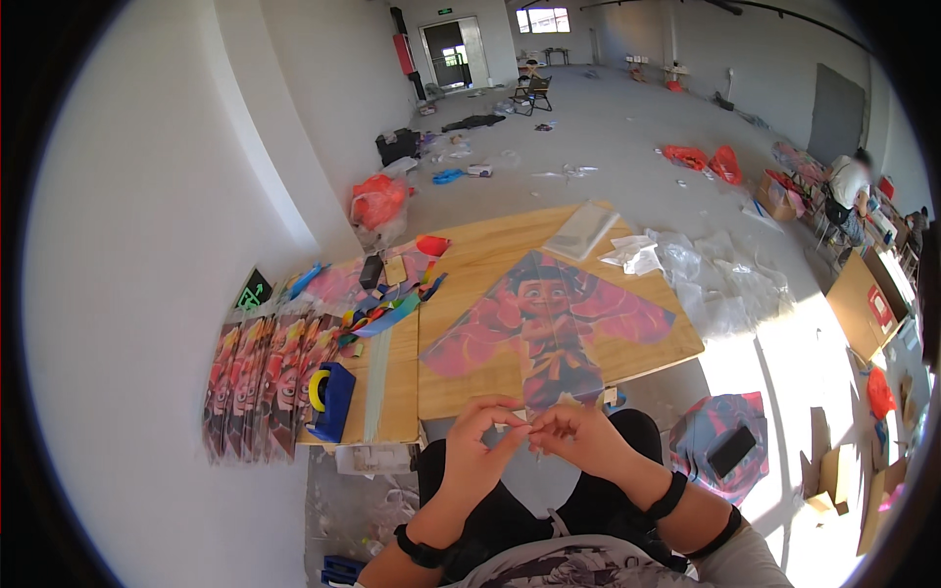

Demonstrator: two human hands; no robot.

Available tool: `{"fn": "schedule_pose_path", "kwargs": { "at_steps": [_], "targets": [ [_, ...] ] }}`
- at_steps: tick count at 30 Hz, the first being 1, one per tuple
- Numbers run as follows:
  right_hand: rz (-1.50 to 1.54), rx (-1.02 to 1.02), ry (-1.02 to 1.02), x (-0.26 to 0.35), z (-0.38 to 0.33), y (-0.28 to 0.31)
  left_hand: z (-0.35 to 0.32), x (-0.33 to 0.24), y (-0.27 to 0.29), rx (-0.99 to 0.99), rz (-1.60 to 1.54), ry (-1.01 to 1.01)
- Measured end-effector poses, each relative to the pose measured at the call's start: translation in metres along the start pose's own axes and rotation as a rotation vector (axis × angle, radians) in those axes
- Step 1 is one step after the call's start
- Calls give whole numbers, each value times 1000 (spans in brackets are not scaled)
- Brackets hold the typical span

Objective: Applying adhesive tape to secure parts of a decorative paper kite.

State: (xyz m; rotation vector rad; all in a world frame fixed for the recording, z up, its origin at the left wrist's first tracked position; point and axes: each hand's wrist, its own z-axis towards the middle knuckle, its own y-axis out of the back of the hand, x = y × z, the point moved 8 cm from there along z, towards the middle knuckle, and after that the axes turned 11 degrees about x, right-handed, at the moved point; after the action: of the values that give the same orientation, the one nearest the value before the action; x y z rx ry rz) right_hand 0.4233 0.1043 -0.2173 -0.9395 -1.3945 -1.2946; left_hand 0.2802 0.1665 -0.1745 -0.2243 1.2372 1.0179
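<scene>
Your left hand [477, 441] and right hand [580, 438] pinch something too small to identify at the kite's [549, 328] tail tip, at the desk's [490, 255] near edge. Pull hard and you may tear it or drag the kite off.

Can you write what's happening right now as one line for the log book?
left hand: pinching kite tail end | right hand: pinching same spot | kite: flat on wooden table | tape dispenser: blue, left side
</scene>
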Motion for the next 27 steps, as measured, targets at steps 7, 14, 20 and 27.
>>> {"fn": "schedule_pose_path", "kwargs": {
  "at_steps": [7, 14, 20, 27],
  "targets": [
    [453, 46, -9, -52, 11, -12, 6, 12, 1, -71, 240, -22],
    [524, -68, -97, -64, 27, -1, 23, 44, 7, -131, 163, 29],
    [222, -34, -137, -89, 50, 11, 49, 65, 26, -102, 150, 132],
    [348, -99, -269, -91, 88, 21, 71, 108, 43, -74, 40, 169]
  ]
}}
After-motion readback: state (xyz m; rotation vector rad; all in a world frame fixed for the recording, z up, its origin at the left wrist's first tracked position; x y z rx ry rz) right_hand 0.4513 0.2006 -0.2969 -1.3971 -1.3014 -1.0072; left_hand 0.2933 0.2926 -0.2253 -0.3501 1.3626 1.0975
